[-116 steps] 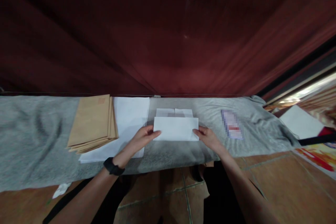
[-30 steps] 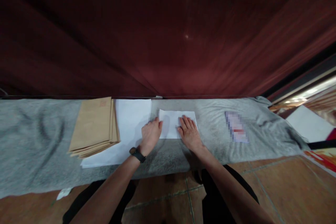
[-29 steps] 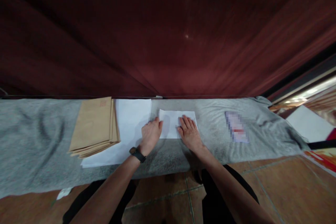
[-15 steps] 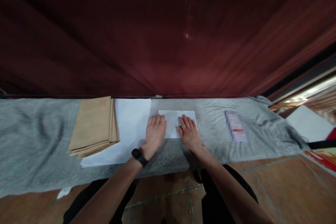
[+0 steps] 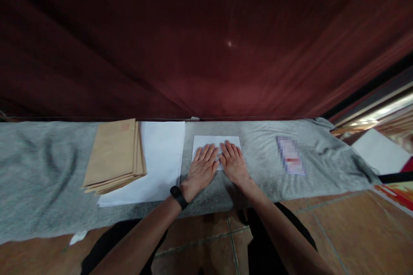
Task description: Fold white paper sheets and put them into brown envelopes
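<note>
A folded white sheet of paper (image 5: 216, 141) lies on the grey cloth (image 5: 48, 159) in the middle of the table. Both my hands press flat on it, side by side. My left hand (image 5: 202, 168), with a black band at the wrist, lies open on the sheet's left half. My right hand (image 5: 234, 164) lies open on its right half, fingers stretched towards the far edge. Most of the near part of the sheet is hidden under my palms.
A stack of brown envelopes (image 5: 114, 154) lies to the left, overlapping a pile of white sheets (image 5: 159, 154). A small printed card (image 5: 290, 154) lies to the right. A dark red curtain (image 5: 206, 43) hangs behind the table. Tiled floor shows below.
The sheet was held at both ends with its lower part folded up; now it lies folded smaller and flat. My left hand slid right from the sheet's left edge onto it.
</note>
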Available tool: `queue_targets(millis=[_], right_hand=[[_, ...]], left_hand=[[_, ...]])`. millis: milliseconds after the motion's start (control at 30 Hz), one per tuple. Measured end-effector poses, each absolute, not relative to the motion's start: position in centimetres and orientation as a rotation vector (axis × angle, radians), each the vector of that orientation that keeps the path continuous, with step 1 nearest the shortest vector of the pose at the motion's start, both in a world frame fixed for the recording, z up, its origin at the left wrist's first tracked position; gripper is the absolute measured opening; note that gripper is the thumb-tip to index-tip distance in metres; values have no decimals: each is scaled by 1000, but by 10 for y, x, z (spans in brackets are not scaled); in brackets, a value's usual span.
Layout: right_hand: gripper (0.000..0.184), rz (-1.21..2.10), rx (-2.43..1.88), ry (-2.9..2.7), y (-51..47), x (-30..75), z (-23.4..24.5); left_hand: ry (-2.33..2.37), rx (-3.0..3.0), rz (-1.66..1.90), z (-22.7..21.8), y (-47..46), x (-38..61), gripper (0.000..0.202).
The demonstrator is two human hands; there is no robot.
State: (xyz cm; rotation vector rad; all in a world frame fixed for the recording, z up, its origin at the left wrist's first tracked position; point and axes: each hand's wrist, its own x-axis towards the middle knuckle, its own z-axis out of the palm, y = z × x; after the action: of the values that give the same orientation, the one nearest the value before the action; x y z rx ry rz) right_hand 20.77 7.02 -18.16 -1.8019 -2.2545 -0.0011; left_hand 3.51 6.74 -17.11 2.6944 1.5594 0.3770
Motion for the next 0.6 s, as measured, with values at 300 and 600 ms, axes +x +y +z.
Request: queue_targets(millis=[300,600], right_hand=[[56,-67,-2031,-2040,82,232,-182],[56,130,-1708,-2214,94,190,-172]], left_hand=[[1643,2642,378,-167,67,30,54],[1643,2635,296,-169,68,34,55]])
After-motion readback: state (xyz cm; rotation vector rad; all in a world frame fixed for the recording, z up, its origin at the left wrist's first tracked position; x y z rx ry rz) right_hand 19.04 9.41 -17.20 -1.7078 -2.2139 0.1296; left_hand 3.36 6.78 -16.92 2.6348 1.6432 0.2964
